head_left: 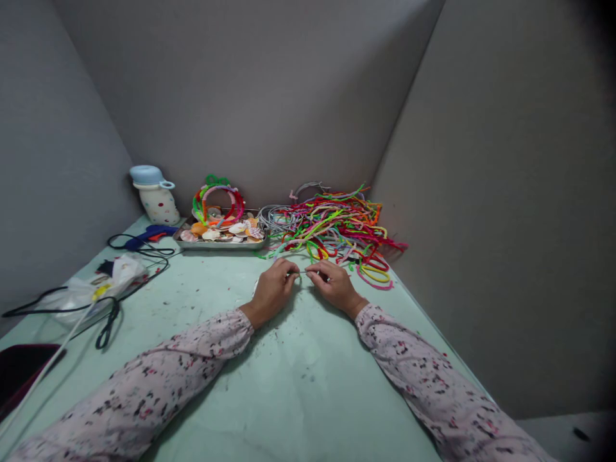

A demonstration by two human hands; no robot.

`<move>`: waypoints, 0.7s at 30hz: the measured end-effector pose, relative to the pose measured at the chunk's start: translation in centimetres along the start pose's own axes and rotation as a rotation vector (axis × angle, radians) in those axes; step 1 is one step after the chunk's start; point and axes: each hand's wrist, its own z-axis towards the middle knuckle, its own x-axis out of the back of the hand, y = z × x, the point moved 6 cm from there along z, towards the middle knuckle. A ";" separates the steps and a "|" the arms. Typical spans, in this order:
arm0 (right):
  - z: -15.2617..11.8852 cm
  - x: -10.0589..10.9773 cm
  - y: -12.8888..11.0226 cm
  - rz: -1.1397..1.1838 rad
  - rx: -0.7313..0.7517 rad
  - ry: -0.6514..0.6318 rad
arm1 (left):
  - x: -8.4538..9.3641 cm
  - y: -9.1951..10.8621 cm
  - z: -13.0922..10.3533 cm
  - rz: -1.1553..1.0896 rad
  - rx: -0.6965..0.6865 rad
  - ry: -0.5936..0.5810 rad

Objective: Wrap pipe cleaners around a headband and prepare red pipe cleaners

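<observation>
With left fingers (290,271) and right fingers (316,271), pinching a thin strand (303,272), held across the narrow gap between, over the far half of the desk (308,398). Just beyond, in a tangle, multicoloured fuzzy stems (341,218), with grey wire (276,219) coiled beside. Farther left, shells (210,235) in a metal tray (219,246), with coloured rings (238,205) upright among them; past that, a lidded bottle (158,203). Nearer, along the left side, a black cable (114,313) and plastic bag (128,269).

the pinched piece (303,272) is too small to identify, both sleeves (158,375) cut off below.
</observation>
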 end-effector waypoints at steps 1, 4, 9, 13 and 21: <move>0.0 0.0 0.0 -0.001 0.002 -0.003 | 0.0 0.0 0.0 0.000 0.001 -0.001; 0.0 0.0 -0.1 -0.006 0.004 0.000 | -0.1 0.0 -0.1 -0.002 0.005 0.003; 0.1 0.4 -0.3 0.012 0.006 0.046 | -0.2 -0.2 -0.2 -0.059 0.019 0.034; 0.2 0.5 -0.2 0.029 -0.006 0.049 | -0.2 0.0 -0.2 -0.035 0.005 0.034; 0.1 0.4 -0.1 0.048 -0.006 0.045 | 0.0 0.1 -0.1 -0.030 -0.005 0.010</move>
